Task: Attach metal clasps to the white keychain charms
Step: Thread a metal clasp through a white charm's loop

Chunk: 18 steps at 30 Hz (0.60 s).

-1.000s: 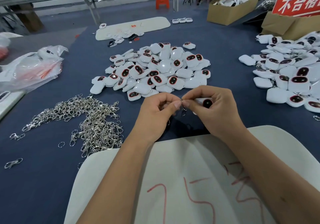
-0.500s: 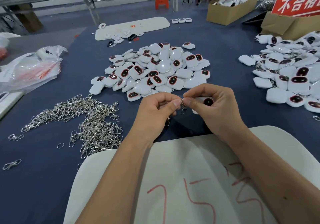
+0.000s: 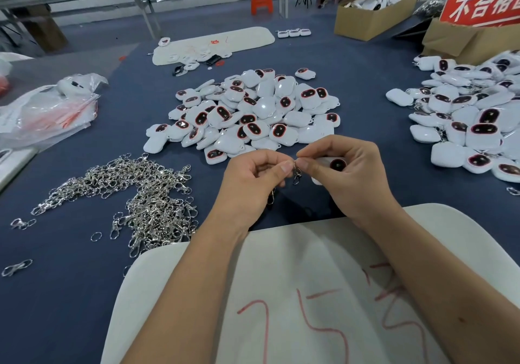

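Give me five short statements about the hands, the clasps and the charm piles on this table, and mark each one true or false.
1. The right hand holds a white charm with a dark oval face. True.
2. The loose pile of metal clasps lies to the right of the hands. False: it lies to their left, on the blue table.
3. A metal clasp hangs between the fingertips of both hands. True.
4. The left hand lies flat and open on the table. False: its fingers are curled, pinching at the clasp.
5. The central charm pile sits inside a cardboard box. False: it lies loose on the table.
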Each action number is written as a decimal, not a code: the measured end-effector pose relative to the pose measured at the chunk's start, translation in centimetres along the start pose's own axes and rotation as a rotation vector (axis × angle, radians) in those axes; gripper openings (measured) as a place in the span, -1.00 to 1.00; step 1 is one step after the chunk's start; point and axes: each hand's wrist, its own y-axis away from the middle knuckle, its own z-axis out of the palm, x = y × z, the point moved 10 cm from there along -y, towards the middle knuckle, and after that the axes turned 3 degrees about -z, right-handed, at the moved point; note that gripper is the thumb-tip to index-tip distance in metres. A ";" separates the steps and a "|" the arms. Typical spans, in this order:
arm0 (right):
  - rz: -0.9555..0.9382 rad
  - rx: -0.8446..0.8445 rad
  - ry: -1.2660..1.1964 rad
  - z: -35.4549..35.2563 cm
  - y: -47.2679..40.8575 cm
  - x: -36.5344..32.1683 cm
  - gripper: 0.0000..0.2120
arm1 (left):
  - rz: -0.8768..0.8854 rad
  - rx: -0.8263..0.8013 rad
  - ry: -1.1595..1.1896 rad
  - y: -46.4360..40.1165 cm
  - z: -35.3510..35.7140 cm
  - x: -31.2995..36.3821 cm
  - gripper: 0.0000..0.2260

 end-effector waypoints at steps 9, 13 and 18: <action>-0.007 0.014 0.078 -0.1 0.1 0.0 -0.84 | 0.033 0.006 -0.096 0.2 0.1 0.3 -0.88; 0.014 0.016 0.084 -0.1 -0.1 0.2 -0.88 | 0.048 0.056 -0.152 0.5 0.0 0.5 -0.89; 0.124 -0.071 0.103 0.5 -0.3 1.4 -0.93 | 0.148 0.159 -0.189 1.0 -0.1 2.0 -0.91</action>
